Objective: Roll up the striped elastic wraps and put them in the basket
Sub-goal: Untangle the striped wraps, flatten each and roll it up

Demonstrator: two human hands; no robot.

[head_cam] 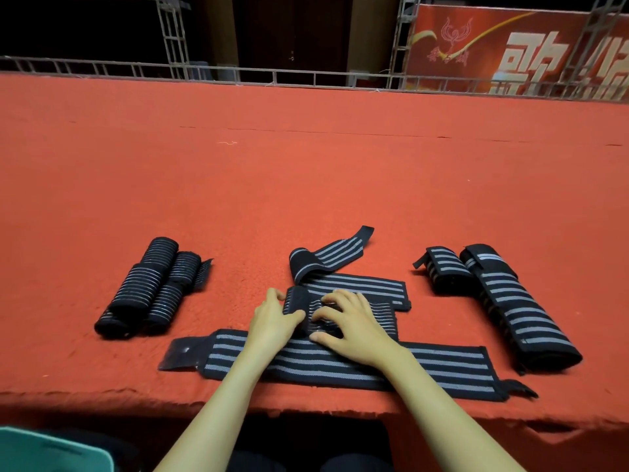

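Nearest, lower left corner: a teal object, cropped by the frame; whether it is the basket cannot be told. Along the near edge of the red-carpeted worktop: one long wrap, black with grey stripes, lying flat and unrolled under both forearms. Just behind it: the half-rolled wrap, the item in hand. The left hand cups the roll's left end, fingers curled round it and thumb on top. The right hand arches over the roll, fingers bent and pressing the cloth, thumb at the near side. Handling, as judged: light, soft, springy elastic, likely to unwind if let go; best held at both ends of the roll, kept taut. Behind: a flat wrap and a curled wrap, both unrolled. Left: a pile of finished rolls. Right: two bundled wraps. Far: a metal railing and a red banner.
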